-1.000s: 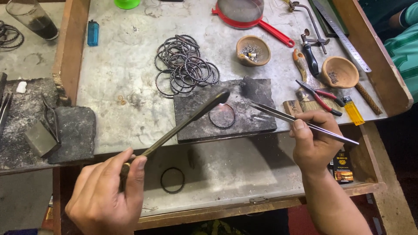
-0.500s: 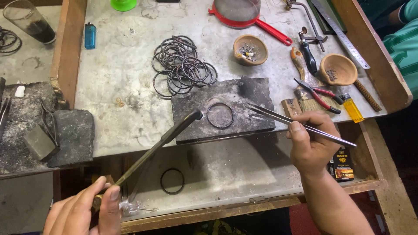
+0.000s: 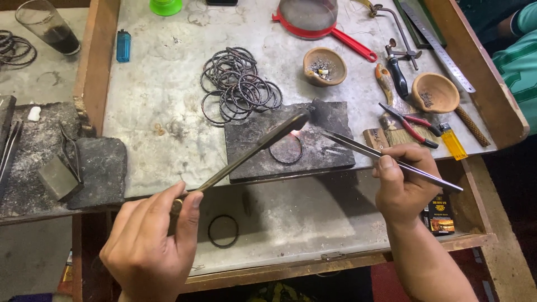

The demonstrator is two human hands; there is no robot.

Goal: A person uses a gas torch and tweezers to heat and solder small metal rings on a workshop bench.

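Note:
My left hand (image 3: 150,246) grips a long metal torch pipe (image 3: 251,151) whose tip sits over a dark ring (image 3: 286,150) lying on a charred block (image 3: 291,146); a small glow shows at the tip. My right hand (image 3: 404,184) holds long steel tweezers (image 3: 386,158), their points just right of the ring. A pile of several dark bangles (image 3: 238,84) lies behind the block.
A loose ring (image 3: 223,231) lies on the lower shelf. Two clay bowls (image 3: 324,66), pliers (image 3: 408,124), a yellow lighter (image 3: 451,141), a red-handled sieve (image 3: 313,17), a blue lighter (image 3: 123,45) and a glass (image 3: 49,31) stand around. Another person's green sleeve (image 3: 517,56) is at right.
My left hand moved up and forward with the pipe; its tip returned over the ring's upper edge, where a glow now shows. The tweezers stayed beside the ring.

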